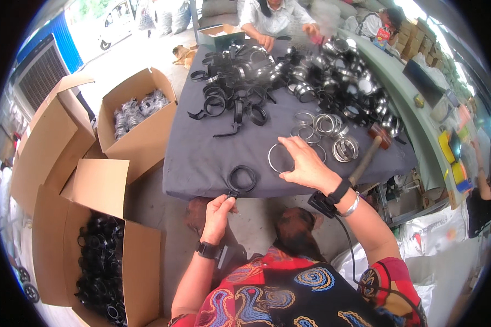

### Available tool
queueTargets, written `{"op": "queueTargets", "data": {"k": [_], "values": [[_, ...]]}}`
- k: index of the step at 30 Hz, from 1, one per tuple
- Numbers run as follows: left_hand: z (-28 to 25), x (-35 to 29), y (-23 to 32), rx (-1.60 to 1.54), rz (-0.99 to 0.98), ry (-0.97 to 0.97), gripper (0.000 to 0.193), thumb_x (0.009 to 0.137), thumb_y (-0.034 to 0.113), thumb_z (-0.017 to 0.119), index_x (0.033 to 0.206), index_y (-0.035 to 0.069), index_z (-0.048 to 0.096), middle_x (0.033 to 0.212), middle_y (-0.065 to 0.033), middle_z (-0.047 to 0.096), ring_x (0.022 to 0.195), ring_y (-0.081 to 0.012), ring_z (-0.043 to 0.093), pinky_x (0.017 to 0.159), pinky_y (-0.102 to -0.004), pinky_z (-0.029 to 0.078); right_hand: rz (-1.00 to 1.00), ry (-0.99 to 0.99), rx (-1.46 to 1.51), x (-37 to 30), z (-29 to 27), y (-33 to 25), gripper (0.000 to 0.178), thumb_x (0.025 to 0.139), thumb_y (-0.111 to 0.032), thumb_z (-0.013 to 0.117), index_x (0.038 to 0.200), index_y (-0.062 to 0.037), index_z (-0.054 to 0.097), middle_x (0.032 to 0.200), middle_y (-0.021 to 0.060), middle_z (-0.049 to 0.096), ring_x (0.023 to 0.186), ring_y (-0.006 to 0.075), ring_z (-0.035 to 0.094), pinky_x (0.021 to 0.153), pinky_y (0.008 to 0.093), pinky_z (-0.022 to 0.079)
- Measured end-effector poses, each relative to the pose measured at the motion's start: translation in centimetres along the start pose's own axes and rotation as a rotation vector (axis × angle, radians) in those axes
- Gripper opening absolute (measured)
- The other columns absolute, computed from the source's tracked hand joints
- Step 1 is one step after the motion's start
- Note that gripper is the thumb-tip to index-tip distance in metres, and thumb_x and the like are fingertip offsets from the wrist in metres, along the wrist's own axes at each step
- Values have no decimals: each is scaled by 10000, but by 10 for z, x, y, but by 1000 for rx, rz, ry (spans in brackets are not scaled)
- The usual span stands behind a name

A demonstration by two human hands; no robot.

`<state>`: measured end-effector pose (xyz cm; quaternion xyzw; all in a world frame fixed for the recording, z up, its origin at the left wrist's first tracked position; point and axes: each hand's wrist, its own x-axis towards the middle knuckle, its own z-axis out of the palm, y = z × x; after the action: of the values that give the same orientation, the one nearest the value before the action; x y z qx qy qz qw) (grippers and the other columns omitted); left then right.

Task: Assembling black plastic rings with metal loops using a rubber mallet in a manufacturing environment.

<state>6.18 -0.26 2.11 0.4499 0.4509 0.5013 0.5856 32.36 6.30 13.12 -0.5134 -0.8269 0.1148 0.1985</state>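
My left hand (218, 215) is at the near edge of the grey-covered table (196, 163), its fingers closed on the short handle of a black ring (242, 179). The ring lies over the tabletop. To its right, my right hand (306, 166) grips a thin silver metal ring (270, 157) between thumb and fingers, partly hidden by the hand. Just beyond that hand lie several loose silver rings (325, 124), with a stack of them (344, 149) to the right. Farther back, black rings with handles (214, 103) are spread about.
A mallet (380, 136) lies at the table's right. A large heap of black and silver ring parts (338, 76) covers the far side, where another person's hands (267, 42) work. Open cartons stand at left: one holds black parts (101, 267), another bagged parts (139, 111).
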Motion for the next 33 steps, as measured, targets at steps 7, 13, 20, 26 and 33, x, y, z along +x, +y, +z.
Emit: {"op": "queueTargets", "data": {"k": [7, 13, 20, 26, 33], "values": [[-4, -1, -2, 7, -4, -9, 233, 905, 172, 567, 712, 44, 577, 691, -1, 588, 689, -79, 500, 691, -248, 392, -499, 334, -182, -15, -34, -38, 760, 569, -36, 724, 1289, -28, 482, 1193, 133, 495, 1066, 320, 518, 897, 431, 444], [-4, 1, -2, -5, -22, -24, 233, 906, 170, 562, 711, 44, 576, 692, -3, 589, 698, -83, 500, 707, -248, 390, -600, 466, -275, -24, -37, -51, 723, 571, -59, 730, 1259, -11, 512, 1183, 130, 505, 1051, 313, 518, 888, 421, 441], [-5, 6, -13, -42, 17, -58, 234, 908, 162, 555, 711, 37, 575, 687, -15, 591, 697, -89, 511, 710, -254, 399, -419, 415, -259, -27, -46, -70, 758, 544, -104, 755, 1250, 19, 508, 1156, 137, 509, 1001, 302, 525, 847, 424, 425], [-5, 7, -15, -39, 5, -49, 244, 914, 158, 535, 709, 33, 576, 683, -16, 589, 696, -92, 517, 709, -255, 404, -492, 505, -375, -26, -41, -73, 776, 529, -111, 764, 1250, 20, 509, 1134, 141, 512, 963, 309, 533, 815, 417, 427], [-7, 8, -17, -51, -1, -45, 249, 911, 156, 538, 693, 39, 561, 694, -11, 584, 686, -82, 500, 685, -245, 391, -332, 311, 182, -27, -48, -66, 788, 575, -121, 809, 1284, 2, 488, 1192, 158, 490, 989, 308, 542, 879, 404, 450]]}}
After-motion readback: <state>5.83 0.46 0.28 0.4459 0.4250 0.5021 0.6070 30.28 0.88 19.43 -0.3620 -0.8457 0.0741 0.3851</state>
